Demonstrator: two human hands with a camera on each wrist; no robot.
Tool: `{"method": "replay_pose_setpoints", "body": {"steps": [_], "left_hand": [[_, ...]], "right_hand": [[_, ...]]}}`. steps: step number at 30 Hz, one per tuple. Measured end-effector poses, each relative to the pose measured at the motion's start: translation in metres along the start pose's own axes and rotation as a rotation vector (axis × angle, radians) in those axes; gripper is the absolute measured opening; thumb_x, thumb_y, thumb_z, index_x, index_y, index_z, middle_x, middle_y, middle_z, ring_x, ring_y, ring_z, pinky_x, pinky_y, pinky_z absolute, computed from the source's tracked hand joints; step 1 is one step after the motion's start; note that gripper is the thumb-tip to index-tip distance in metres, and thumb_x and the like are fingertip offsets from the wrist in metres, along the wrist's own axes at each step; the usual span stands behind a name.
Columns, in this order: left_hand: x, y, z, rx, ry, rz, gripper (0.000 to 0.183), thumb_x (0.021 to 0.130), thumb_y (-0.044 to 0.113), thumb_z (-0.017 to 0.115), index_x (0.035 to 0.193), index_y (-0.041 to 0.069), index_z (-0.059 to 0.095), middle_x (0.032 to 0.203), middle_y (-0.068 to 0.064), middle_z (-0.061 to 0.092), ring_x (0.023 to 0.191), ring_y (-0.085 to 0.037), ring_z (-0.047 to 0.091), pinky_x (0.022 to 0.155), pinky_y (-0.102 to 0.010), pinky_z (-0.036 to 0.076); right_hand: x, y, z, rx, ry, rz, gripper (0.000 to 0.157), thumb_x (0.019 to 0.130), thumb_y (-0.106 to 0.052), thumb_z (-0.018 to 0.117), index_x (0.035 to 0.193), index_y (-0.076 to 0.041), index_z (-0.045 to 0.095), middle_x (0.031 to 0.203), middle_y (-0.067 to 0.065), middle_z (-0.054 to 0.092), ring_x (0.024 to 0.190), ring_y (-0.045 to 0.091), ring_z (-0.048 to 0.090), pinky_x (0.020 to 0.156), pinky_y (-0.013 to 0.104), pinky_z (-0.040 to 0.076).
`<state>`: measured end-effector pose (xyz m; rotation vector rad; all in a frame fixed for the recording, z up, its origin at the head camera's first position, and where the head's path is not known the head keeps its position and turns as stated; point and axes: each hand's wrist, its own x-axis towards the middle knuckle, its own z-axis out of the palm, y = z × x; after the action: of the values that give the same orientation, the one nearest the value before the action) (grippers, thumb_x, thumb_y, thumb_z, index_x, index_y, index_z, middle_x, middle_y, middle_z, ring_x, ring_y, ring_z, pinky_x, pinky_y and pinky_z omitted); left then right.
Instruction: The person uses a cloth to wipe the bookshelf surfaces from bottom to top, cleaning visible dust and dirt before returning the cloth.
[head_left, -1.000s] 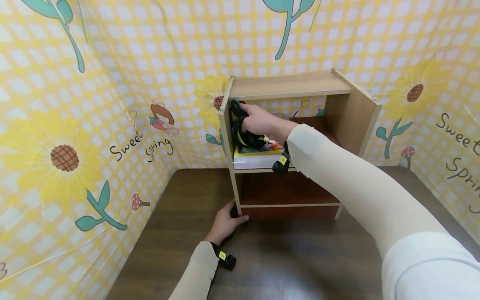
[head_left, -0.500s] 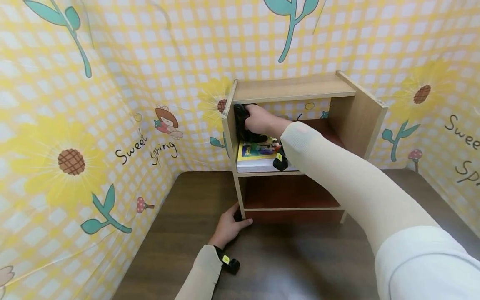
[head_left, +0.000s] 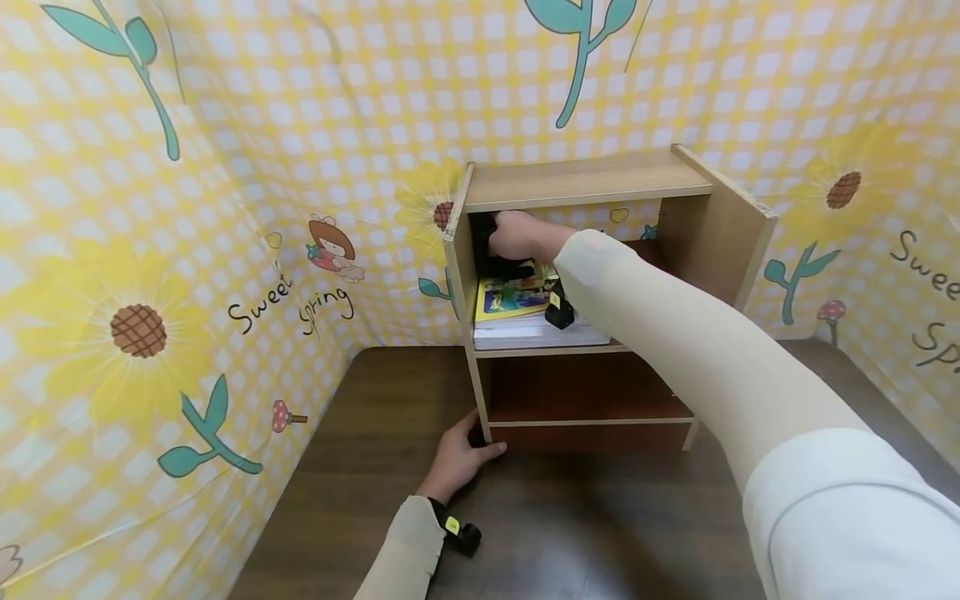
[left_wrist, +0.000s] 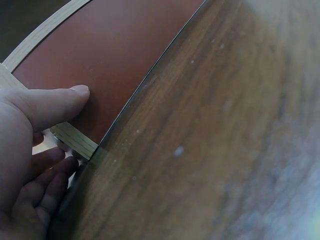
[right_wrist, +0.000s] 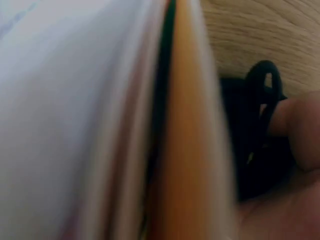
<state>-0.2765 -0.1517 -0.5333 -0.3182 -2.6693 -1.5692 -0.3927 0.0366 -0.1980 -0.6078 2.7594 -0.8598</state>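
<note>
In the head view, my right hand reaches into the upper left of a small wooden shelf. It holds a bundle of black looped cord against the left panel, above a stack of books topped by a colourful yellow-edged cover. A cord loop shows beside the fingers in the right wrist view, while blurred book edges hide much of that scene. Down on the tabletop, my left hand grips the foot of the shelf's left panel, with its thumb in front and its other fingers on the outer side.
The shelf's lower compartment has a reddish-brown floor. A dark wood-grain table supports the shelf. Yellow checked cloth with flower prints surrounds the table at the back and sides.
My right hand has gone deeper into the upper compartment with the black cord, uncovering more of the top book's cover. The left hand keeps its grip on the panel foot.
</note>
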Motion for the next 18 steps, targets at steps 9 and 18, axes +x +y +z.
{"method": "replay_pose_setpoints", "body": {"steps": [9,18], "left_hand": [[0.001,-0.001,-0.003,0.022,0.002,-0.014,0.084,0.079,0.041,0.080,0.148,0.012,0.042,0.143,-0.008,0.048,0.133,-0.026,0.041,0.104,-0.047,0.036],[0.000,0.000,-0.002,0.002,0.001,0.026,0.081,0.080,0.039,0.080,0.147,0.011,0.043,0.141,-0.008,0.050,0.131,-0.027,0.043,0.103,-0.049,0.036]], "right_hand": [[0.006,0.000,-0.009,-0.134,-0.094,0.011,0.038,0.099,-0.012,0.042,0.133,0.002,0.047,0.134,0.016,0.042,0.105,0.029,0.044,0.085,0.036,0.036],[0.014,0.004,-0.009,-0.155,-0.088,0.036,0.047,0.101,-0.016,0.038,0.145,0.000,0.039,0.143,0.016,0.037,0.109,0.028,0.040,0.085,0.034,0.031]]}}
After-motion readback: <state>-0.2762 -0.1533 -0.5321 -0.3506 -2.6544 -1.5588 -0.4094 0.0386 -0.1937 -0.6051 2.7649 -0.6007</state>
